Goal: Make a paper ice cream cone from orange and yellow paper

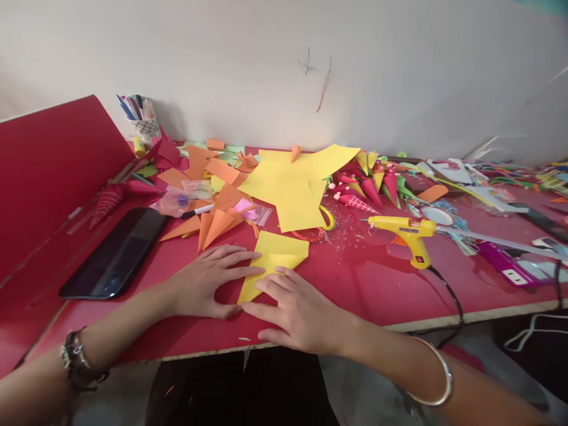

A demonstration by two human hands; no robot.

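A folded yellow paper (276,254) lies on the red table (355,284) near its front edge. My left hand (208,284) rests flat on the table with fingers stretched out, its fingertips touching the paper's left edge. My right hand (295,310) lies flat over the paper's lower corner, fingers spread and pressing on it. Neither hand grips anything.
Yellow sheets (297,183) and orange paper pieces (217,222) lie behind. A yellow glue gun (406,234) with a black cord is to the right, paper cones (373,186) beyond. A black phone (116,254) lies left, a pen cup (142,121) at the back.
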